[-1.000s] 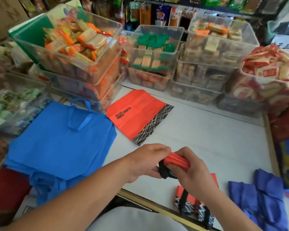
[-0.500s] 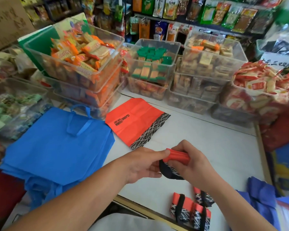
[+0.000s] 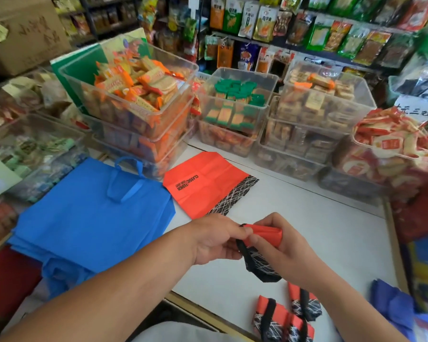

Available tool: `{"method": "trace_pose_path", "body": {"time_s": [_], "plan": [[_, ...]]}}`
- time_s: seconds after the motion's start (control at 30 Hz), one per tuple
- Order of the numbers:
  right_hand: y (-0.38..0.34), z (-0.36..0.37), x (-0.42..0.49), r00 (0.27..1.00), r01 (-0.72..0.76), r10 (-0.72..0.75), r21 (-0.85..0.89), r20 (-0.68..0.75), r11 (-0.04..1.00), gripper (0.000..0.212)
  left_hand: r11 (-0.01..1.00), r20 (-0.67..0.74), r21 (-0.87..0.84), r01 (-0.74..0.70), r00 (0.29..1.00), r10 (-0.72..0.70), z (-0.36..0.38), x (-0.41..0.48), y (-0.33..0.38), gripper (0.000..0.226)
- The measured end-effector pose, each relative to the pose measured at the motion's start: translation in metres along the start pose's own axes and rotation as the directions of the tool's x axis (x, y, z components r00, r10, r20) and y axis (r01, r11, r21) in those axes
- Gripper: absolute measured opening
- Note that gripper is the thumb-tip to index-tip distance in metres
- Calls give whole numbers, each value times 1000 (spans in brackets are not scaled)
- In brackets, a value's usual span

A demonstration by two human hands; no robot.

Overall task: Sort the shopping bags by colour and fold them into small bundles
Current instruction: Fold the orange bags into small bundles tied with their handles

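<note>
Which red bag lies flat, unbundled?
The red bag printed CLASSIC, beside the blue bags; the others are rolled bundles, one between left hand and right hand.

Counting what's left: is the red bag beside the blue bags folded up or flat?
Flat, not bundled: the red bag lies spread on the table, creased only, unlike the strapped bundles near the front edge.

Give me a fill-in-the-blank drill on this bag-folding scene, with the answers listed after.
1. The stack of flat bags with a loop handle is ____ in colour.
2. The left hand and right hand grip one rolled bag, red with a ____ patterned end.
3. The flat red bag on the table bears the big printed words CLASSIC and ____.

Missing words: blue; black; FASHION.
</note>
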State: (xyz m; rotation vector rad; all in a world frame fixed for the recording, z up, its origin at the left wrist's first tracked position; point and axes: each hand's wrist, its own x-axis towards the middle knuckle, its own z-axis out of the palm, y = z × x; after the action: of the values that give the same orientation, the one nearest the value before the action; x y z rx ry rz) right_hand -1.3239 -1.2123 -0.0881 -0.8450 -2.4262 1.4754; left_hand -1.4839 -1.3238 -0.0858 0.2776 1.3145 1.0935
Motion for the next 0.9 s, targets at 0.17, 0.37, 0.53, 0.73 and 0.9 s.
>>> {"method": "trace_pose_path", "body": {"time_s": [0.17,0.37,0.53,0.73,0.9], "plan": [[-1,6,1,999,1,0,-16,37,1000,17,994,-53,108,-22,998,28,-3,1,1,18],[-3,-3,9,999,48,-50,-131,-14,990,17,996,-37,-87,21,999,-24,-2,5,7,23],[2,-12,12,991,110,-94,-165,97,980,22,997,36,-59,59,998,-57,-3,4,9,15],[-2,-24,11,975,127,-97,-140,202,982,17,1000,42,13,16,999,-17,1,9,5,15],[8,-18,9,969,145,-99,-200,226,969,17,957,-152,277,-82,980,128,9,15,-3,14]]}}
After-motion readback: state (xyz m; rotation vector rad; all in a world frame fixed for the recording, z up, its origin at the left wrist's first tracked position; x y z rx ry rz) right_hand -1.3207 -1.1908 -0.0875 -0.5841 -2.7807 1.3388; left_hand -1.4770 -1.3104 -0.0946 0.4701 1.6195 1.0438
